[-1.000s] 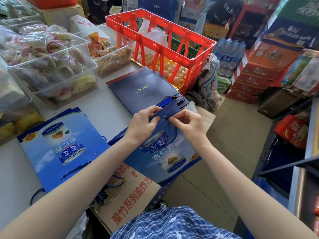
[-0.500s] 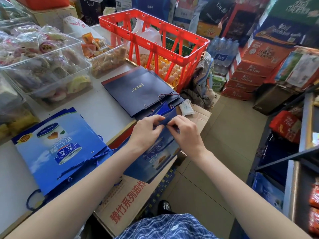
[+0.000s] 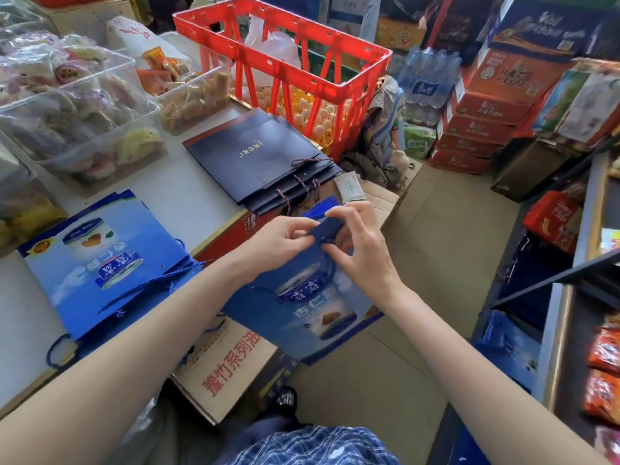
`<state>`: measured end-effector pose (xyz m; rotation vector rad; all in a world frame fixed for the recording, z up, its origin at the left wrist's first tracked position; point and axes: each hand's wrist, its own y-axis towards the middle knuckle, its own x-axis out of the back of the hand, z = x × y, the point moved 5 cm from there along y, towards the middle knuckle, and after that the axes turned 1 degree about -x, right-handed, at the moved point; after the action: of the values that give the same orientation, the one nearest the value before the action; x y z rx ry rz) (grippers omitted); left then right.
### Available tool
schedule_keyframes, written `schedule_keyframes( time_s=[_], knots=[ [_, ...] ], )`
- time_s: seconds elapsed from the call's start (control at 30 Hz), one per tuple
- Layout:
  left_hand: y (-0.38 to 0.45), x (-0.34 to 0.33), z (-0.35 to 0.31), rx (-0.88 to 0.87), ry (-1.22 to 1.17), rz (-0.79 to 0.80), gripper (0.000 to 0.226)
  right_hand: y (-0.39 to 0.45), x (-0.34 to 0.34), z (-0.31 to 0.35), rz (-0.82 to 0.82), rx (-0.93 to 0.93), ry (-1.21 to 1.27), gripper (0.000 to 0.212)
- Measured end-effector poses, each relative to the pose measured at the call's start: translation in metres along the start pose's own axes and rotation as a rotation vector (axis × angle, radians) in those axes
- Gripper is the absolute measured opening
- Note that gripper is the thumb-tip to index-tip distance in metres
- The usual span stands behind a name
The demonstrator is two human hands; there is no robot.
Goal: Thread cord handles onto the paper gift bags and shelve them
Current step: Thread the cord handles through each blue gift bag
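Blue gift bag (image 3: 302, 307) at frame centre, held off the table edge. Left hand (image 3: 278, 241) and right hand (image 3: 360, 253) both pinch its folded top rim near the cord (image 3: 327, 241). Paper likely light, creases easily; grip reinforced rim by eyelet, not panel.

Gift bag (image 3: 302, 307) between hands, bag stacks (image 3: 255, 162) on table (image 3: 188, 203) left, crate (image 3: 285, 68) behind

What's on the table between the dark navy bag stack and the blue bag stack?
Nothing: the head view shows bare white table between the dark navy bag stack and the blue bag stack.
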<state>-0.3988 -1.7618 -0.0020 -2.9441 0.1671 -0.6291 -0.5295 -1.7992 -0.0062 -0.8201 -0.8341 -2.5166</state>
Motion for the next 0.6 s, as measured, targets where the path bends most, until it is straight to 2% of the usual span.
schedule_keyframes(
  time_s=[0.1,0.33,0.47,0.6],
  knots=[
    [-0.009,-0.015,0.005,0.029,0.095,-0.019,0.023,-0.014,0.008,-0.002,0.076,0.05,0.001,0.044],
    [-0.037,-0.033,0.004,0.066,0.146,-0.055,0.023,-0.028,0.013,0.013,0.304,0.202,-0.131,0.033],
    [-0.044,-0.038,-0.004,0.056,0.216,-0.041,0.029,-0.031,0.013,0.014,0.346,0.206,-0.215,0.028],
    [-0.048,-0.041,-0.001,0.099,0.237,-0.011,0.036,-0.035,0.012,0.012,0.36,0.196,-0.195,0.022]
  ],
)
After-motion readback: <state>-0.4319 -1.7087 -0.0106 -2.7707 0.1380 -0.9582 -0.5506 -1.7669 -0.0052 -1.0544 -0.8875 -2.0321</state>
